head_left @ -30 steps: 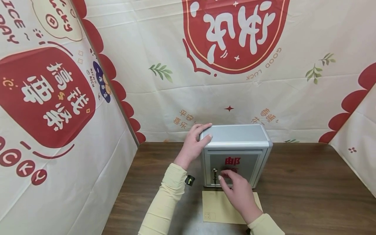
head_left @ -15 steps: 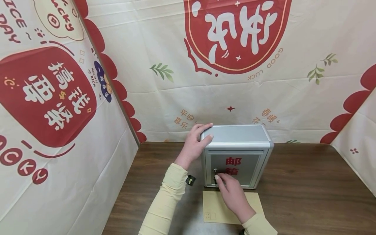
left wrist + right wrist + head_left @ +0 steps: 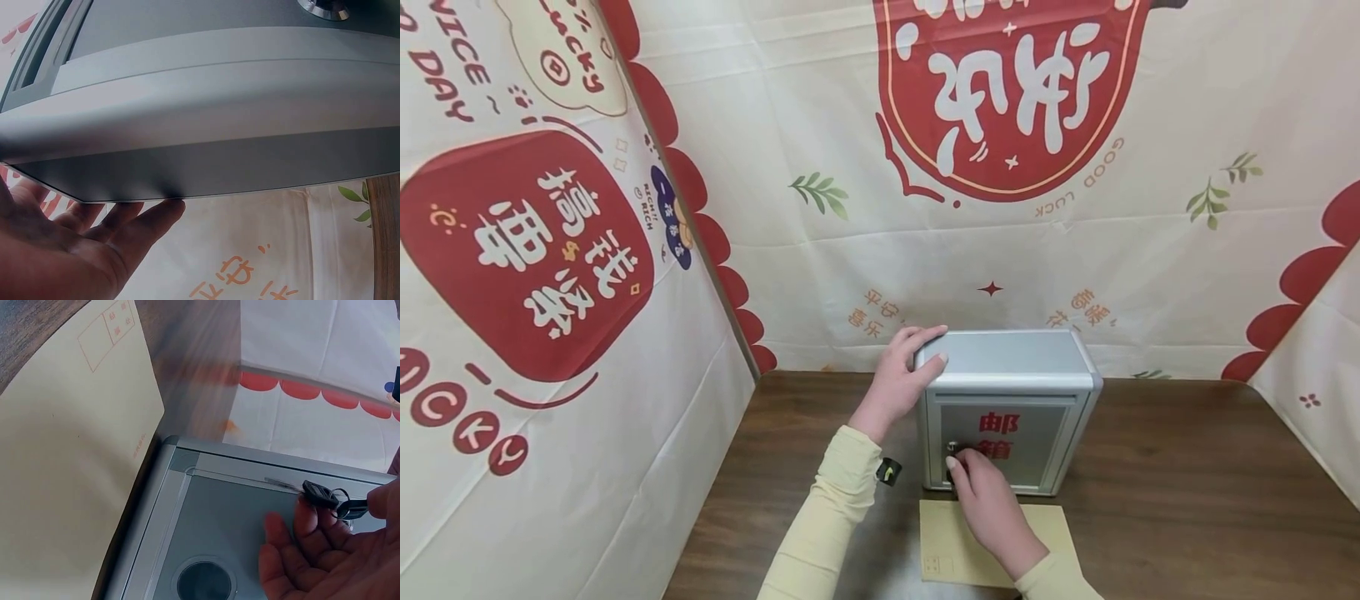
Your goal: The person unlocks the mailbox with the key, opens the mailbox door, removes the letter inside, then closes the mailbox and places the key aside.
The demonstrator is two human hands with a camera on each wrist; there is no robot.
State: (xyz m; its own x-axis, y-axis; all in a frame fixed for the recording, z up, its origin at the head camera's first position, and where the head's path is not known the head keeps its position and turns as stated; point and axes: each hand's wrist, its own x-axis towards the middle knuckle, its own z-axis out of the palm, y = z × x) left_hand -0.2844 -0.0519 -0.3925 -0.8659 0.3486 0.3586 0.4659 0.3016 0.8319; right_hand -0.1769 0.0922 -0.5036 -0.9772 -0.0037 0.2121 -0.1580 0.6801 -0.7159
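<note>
A grey metal mailbox (image 3: 1011, 354) with red characters on its front stands upright on the table. At its upper left corner, my left hand (image 3: 898, 375) holds it, with thumb and index finger on the top; in the left wrist view, fingers show by the edge of a side panel. My right hand (image 3: 996, 508) is at the front lock (image 3: 952, 447), pinching a black-headed key (image 3: 356, 509) between thumb and fingers. A second black-headed key (image 3: 320, 495) hangs from the same ring, its blade over the door. The held key's tip is hidden.
A yellow envelope (image 3: 951, 550) lies flat on the brown wooden table (image 3: 1187, 467), just before the mailbox and partly under my right forearm. White printed cloth (image 3: 752, 267) hangs behind and to the left. A round window (image 3: 205, 581) shows on the door.
My right hand has moved left and slightly down from beside the hanging keys to the lock, and now pinches a key. The left hand stays on the mailbox corner. The view has tilted slightly.
</note>
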